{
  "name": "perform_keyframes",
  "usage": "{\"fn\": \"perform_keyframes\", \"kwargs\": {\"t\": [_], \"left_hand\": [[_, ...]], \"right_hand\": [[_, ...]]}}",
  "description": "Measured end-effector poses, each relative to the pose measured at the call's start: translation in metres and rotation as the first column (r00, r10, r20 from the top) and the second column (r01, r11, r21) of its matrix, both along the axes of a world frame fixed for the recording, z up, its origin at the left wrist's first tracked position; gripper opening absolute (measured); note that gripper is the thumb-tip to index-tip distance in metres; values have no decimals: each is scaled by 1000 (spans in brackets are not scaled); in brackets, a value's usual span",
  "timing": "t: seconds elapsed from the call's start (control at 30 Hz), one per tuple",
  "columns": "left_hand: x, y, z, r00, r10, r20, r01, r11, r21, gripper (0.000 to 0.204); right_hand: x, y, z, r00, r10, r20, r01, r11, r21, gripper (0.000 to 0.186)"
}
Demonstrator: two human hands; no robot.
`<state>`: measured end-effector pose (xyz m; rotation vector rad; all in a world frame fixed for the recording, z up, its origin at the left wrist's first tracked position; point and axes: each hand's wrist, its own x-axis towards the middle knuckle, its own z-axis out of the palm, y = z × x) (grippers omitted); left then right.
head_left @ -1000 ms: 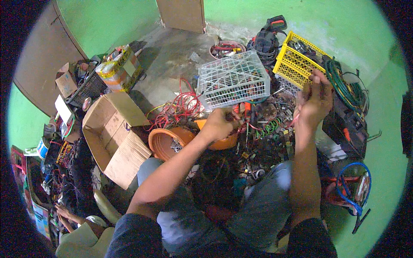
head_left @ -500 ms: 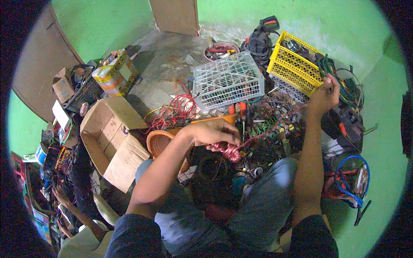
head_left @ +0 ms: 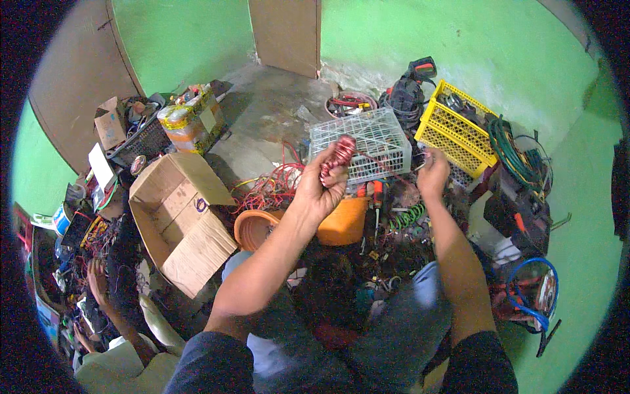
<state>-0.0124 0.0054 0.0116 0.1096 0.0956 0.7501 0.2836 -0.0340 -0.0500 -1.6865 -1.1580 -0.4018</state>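
My left hand [head_left: 317, 187], raised near the middle, is closed around a bundle of reddish coiled wire [head_left: 340, 150], in front of a white plastic crate [head_left: 388, 134]. My right hand [head_left: 433, 172] is closed at the right, beside that crate, pinching the thin red wire that runs across from the bundle. Below my hands are orange plastic pots [head_left: 344, 220], a green coiled wire [head_left: 405, 217] and scattered small parts. A loose tangle of red wires [head_left: 269, 190] lies left of the pots.
An open cardboard box [head_left: 199, 261] is at left, junk piles [head_left: 72, 233] beyond it. A co-worker's hand [head_left: 98, 285] is at lower left. A yellow crate [head_left: 459, 131], green hose coils [head_left: 515, 157], a black tool [head_left: 410, 88] and a blue loop [head_left: 531, 289] are at right.
My left hand has risen, turning palm up with the red bundle. My right hand has moved left and lower since half a second ago. The view has shifted slightly.
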Motion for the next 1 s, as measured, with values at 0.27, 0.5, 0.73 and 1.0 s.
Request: {"fn": "perform_keyframes", "kwargs": {"t": [0.27,0.5,0.73,1.0], "left_hand": [[-29,61,-37,763,590,-266,-583,805,110,9],[2,37,-34,188,824,-534,-31,549,835,15],[26,2,-35,656,736,-166,444,-198,874,15],[27,-38,-9,769,349,-535,573,-7,820,19]], "right_hand": [[-111,-14,48,932,348,103,-357,930,92,13],[-133,-86,114,845,310,435,-439,867,235,12],[-94,-94,129,938,42,344,-206,867,454,13],[-25,-52,111,984,-82,159,-26,812,583,23]]}}
